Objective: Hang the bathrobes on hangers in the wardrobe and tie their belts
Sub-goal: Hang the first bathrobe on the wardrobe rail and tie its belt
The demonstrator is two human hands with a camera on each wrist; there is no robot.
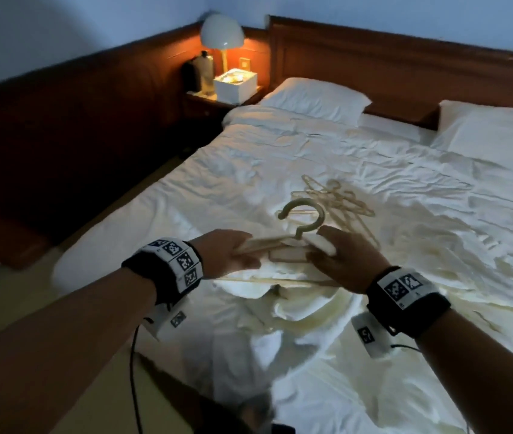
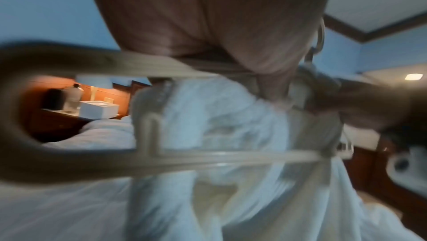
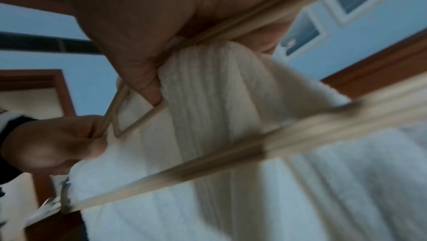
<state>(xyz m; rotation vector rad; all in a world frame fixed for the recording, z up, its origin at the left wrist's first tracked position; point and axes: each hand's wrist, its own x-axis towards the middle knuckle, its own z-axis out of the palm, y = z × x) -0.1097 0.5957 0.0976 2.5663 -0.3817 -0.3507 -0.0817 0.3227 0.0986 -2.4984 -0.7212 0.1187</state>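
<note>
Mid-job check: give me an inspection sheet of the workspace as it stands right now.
Surface: bed with rumpled white sheets, two pillows at the headboard.
Job's things: beige hanger held above the bed; white bathrobe bunched under it, partly on it; wardrobe not seen.
Clutter: spare hangers piled on the sheets.
Grippers: left hand grips the hanger's left arm; right hand holds robe fabric against the hanger's right side.
Cables: black cable hangs from the left wrist unit.
Surroundings: lit lamp, white box and dark jug on the nightstand; blue walls, wood panelling.
</note>
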